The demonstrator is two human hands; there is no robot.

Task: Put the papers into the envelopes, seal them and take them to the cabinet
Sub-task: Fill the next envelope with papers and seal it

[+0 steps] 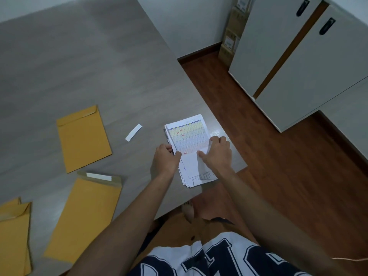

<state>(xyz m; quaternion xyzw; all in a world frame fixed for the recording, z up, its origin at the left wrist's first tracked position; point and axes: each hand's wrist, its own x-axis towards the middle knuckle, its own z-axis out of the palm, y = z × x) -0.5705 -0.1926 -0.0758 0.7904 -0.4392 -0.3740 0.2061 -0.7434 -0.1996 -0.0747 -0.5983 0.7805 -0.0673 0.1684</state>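
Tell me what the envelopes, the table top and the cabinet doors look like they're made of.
Envelopes: matte yellow-brown kraft paper, by the look; flat, thin, with creased flaps.
Table top: probably a grey wood-grain laminate; faint streaks, and a soft sheen near the papers.
Cabinet doors: smooth, white, satin panels, perhaps painted or laminated board, with dark handles; the core does not show.

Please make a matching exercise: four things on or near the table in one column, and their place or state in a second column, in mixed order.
Things:
1. stack of papers
2. white strip
3. envelope with open flap
4. cabinet

Places or states:
A. standing on the wooden floor, doors shut
B. lying loose on the table between an envelope and the papers
C. held by both hands at the table's corner
D. nearest the person's left arm, adhesive tape showing

Pairs: 1-C, 2-B, 3-D, 4-A
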